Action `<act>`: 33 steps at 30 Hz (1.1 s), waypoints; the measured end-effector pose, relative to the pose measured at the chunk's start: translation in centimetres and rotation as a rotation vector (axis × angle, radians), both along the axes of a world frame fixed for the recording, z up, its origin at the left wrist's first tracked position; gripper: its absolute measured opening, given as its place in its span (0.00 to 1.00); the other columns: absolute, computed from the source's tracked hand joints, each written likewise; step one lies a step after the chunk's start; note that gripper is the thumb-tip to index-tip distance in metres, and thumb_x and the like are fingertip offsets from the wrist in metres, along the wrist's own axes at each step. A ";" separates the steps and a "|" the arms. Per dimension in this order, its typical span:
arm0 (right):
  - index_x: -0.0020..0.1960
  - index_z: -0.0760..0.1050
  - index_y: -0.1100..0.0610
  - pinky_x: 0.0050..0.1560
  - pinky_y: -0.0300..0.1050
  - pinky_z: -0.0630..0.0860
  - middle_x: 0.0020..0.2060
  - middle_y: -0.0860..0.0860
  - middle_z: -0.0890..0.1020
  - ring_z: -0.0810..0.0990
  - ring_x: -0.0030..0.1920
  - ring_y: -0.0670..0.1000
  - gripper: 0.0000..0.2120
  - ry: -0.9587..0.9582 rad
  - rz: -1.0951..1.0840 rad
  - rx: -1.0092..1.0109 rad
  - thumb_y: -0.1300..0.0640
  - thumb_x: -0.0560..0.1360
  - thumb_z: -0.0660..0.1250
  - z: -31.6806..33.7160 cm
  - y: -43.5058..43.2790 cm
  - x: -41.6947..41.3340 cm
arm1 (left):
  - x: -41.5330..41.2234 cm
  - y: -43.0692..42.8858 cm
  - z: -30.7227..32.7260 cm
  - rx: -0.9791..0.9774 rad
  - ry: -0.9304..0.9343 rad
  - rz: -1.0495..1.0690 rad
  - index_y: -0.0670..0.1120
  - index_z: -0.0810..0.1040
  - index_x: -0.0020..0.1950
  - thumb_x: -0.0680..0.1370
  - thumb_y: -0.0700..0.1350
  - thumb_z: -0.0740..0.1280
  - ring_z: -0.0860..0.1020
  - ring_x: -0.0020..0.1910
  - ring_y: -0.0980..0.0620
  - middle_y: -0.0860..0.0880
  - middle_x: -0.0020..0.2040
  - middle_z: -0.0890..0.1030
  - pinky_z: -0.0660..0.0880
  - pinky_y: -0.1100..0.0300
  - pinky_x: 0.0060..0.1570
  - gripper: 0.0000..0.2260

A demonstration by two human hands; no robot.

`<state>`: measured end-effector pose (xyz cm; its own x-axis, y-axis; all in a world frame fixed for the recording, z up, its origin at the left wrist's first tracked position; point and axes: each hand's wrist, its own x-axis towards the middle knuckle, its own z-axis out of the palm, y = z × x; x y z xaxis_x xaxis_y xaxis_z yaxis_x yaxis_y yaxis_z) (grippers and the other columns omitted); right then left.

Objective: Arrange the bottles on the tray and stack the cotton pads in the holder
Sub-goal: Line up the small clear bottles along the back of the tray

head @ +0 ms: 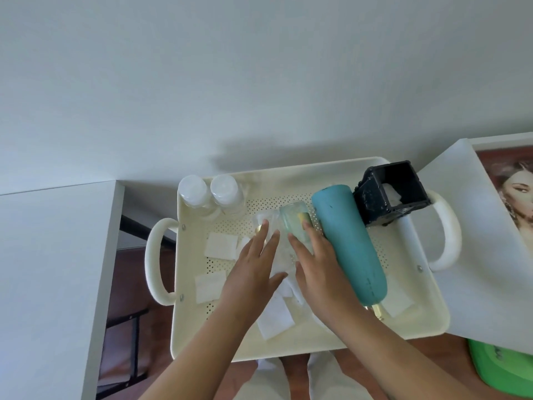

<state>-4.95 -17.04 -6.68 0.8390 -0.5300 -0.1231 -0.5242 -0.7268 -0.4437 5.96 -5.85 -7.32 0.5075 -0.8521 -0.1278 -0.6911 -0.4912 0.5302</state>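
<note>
Reaching forward over tray [288, 339]: left hand [253, 269] flat, fingers spread, empty; right hand [314, 261] grasping clear bottle [297, 226].

I can read no words, numbers or brand marks anywhere here. The tall matte teal bottle [350, 241] lying on its side carries no legible label, and the two clear white-capped bottles [210, 193] show none either.

We see a white surface [43, 269] at the left and a second white surface [473, 241] at the right, with a plain white wall [259, 76] behind them. On the right surface lies a printed picture [510, 192], and near the lower right corner we see a green object [501, 368]. Between the two surfaces a reddish-brown floor [129, 269] shows.
</note>
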 end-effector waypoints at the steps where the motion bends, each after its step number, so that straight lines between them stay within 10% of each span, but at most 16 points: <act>1: 0.74 0.62 0.53 0.71 0.48 0.62 0.77 0.52 0.51 0.55 0.75 0.56 0.26 -0.004 -0.006 0.012 0.60 0.78 0.63 0.3 -0.1 0.1 | 0.1 0.1 0.3 -0.006 0.010 -0.004 0.52 0.56 0.78 0.77 0.52 0.69 0.57 0.77 0.52 0.55 0.80 0.48 0.62 0.59 0.69 0.33; 15: 0.65 0.71 0.55 0.57 0.43 0.70 0.64 0.48 0.73 0.71 0.61 0.51 0.17 -0.097 0.020 0.116 0.55 0.77 0.60 5.9 -5.0 4.9 | 5.7 -2.6 6.3 -0.003 0.128 0.101 0.54 0.70 0.71 0.78 0.54 0.68 0.74 0.64 0.54 0.54 0.71 0.73 0.69 0.60 0.63 0.22; 28: 0.76 0.55 0.48 0.71 0.43 0.58 0.77 0.47 0.55 0.53 0.75 0.47 0.25 -0.115 0.075 0.211 0.49 0.80 0.57 5.4 -7.1 6.9 | 8.9 -6.2 8.2 -0.060 -0.161 0.038 0.41 0.78 0.63 0.77 0.47 0.70 0.73 0.64 0.44 0.45 0.60 0.82 0.69 0.56 0.61 0.17; 33: 0.76 0.54 0.47 0.64 0.35 0.62 0.74 0.45 0.58 0.61 0.71 0.45 0.26 -0.139 0.035 0.245 0.55 0.80 0.58 4.8 -7.1 6.1 | 9.8 -6.0 7.7 0.040 -0.273 -0.019 0.51 0.71 0.70 0.73 0.53 0.73 0.70 0.68 0.51 0.54 0.67 0.76 0.57 0.51 0.69 0.27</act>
<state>1.14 -24.19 -1.92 0.8743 -0.4685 -0.1266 -0.4222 -0.6056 -0.6746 15.72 -11.87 0.37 0.5116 -0.8589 -0.0223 -0.8151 -0.4934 0.3035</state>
